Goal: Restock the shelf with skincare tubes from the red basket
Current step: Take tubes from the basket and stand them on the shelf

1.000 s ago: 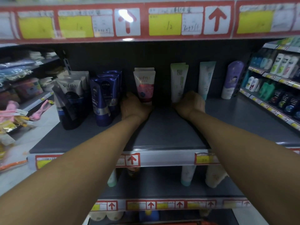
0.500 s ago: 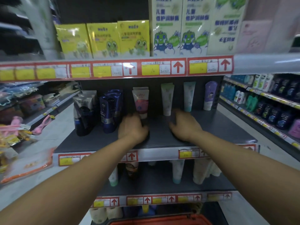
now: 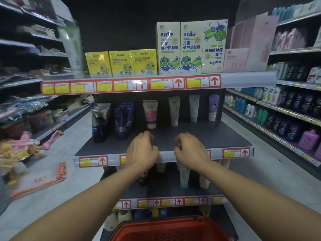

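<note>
Two bare forearms are being shown, with no sleeve, watch or glove being worn on them. The left hand (image 3: 142, 150) and the right hand (image 3: 191, 150) are also being kept uncovered, without rings.

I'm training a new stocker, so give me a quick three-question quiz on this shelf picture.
1. True or false: the left hand holds a tube.
2. Which stands farthest right on the dark grey middle shelf?
A. red-and-white tube
B. purple-capped bottle
C. dark blue tubes
3. Fill in: the red plastic basket sits ____ the hands in the picture.

Key:
1. False. Both the left hand and the right hand hold nothing, fingers loosely curled.
2. B
3. below
</note>
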### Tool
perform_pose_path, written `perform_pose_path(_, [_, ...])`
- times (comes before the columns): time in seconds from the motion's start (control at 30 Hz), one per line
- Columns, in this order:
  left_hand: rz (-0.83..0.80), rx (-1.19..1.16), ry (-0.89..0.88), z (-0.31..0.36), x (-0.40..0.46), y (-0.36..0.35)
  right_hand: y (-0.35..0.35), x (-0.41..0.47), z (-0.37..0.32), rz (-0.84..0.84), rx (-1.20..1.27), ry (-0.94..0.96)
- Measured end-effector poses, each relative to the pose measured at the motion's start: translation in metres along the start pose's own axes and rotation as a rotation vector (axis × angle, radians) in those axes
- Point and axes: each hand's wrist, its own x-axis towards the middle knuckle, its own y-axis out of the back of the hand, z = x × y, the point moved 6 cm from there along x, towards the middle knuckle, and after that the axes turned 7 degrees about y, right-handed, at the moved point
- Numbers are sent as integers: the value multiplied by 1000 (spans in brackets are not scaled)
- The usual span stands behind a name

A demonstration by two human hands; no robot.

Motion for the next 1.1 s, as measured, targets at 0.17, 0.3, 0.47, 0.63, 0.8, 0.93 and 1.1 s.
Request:
perform_pose_path(0.17, [-1, 42, -58, -21, -40, -8, -10, -37, -2, 31, -40, 47])
perform_pose_path(0.3, [-53, 72, -41, -51, -72, -30, -37, -69, 7, -18, -28, 39])
perform_pose_path(0.47, [-203, 181, -52, -91, -112, -76, -90, -113, 23, -201, -65, 29])
perform_pose_path(0.63, [-376, 233, -11, -132, -152, -122, -142, -155, 41, -383, -52, -35])
perform_pose_path(0.8, [-576, 270, 99, -172, -191, -173, -201, -205, 60, -627, -53, -113])
perform_pose_path(0.93, [-692, 259, 186, -198, -217, -208, -241, -238, 75, -761, -59, -180])
perform_pose_path(1.1, [-822, 247, 331, -237, -246, -249, -286, -281, 94, -926, -35, -290])
